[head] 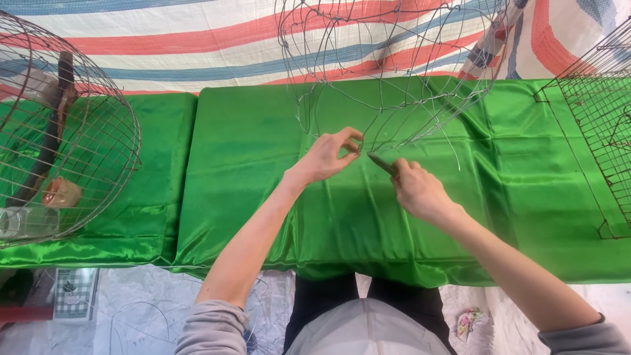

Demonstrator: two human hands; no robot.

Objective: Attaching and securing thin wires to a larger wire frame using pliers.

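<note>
At the far left of your view a finished round wire cage (72,131) lies on its side on the bench (250,197), which is draped in shiny green cloth. A dark wooden perch (49,144) runs slantwise through the cage, and a small tan cup (61,192) sits inside near its lower edge. A clear glass jar (26,222) lies just at the cage's bottom rim. Below the bench edge on the left, a small checked packet (74,292) rests on the pale sheeting on the floor.

Your left hand (325,158) is raised over the middle of the bench, thumb and forefinger pinched together on a thin wire at the lower edge of the unfinished wire frame (388,79), the other fingers curled loosely. That frame rises from just in front of your hands toward the striped tarpaulin (197,39) behind, its bare wires bending outward in open loops.

Your right hand (417,190) is closed around the handles of a pair of pliers (382,164), whose dark tip points up and left to meet the same wire just beside your left fingertips. The two hands are nearly touching at that spot.

At the far right a flat panel of rusty wire mesh (601,138) lies on the green cloth and runs out of view. Near your right elbow, a small crumpled flowered rag (472,321) lies on the floor.
</note>
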